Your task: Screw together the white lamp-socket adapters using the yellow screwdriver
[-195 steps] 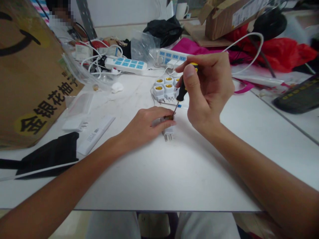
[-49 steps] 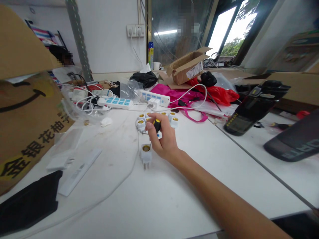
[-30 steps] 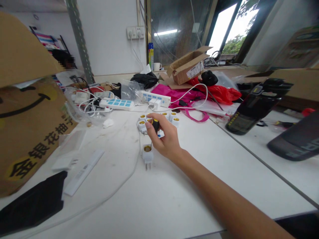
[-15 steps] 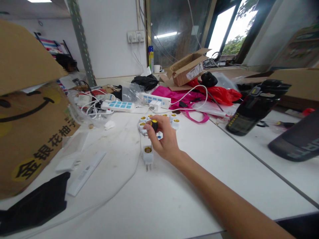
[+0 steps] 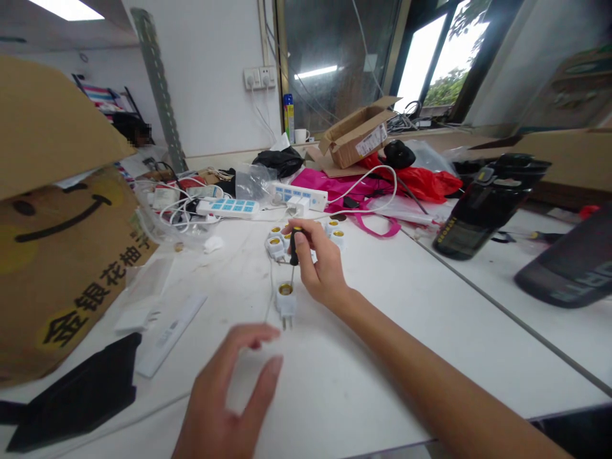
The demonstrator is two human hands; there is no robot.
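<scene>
My right hand [image 5: 319,268] is closed round a small screwdriver [image 5: 293,247] with a black and yellow handle, held upright. Its thin shaft points down into the brass mouth of a white lamp-socket plug adapter [image 5: 285,301] that lies on the white table [image 5: 363,357]. My left hand [image 5: 228,398] hovers low in front of the adapter with fingers spread and nothing in it, a little short of the adapter. A cluster of several more white adapters [image 5: 277,245] sits just behind my right hand.
A big brown cardboard box [image 5: 57,255] stands at the left, with a black pouch [image 5: 76,395] and white plastic parts [image 5: 162,325] below it. Power strips [image 5: 227,207], cables, bags and an open carton [image 5: 356,137] crowd the back. Black devices [image 5: 482,204] lie at the right.
My left hand has come into view from below and reached toward the adapter. My right hand has tipped the screwdriver upright over the adapter's socket.
</scene>
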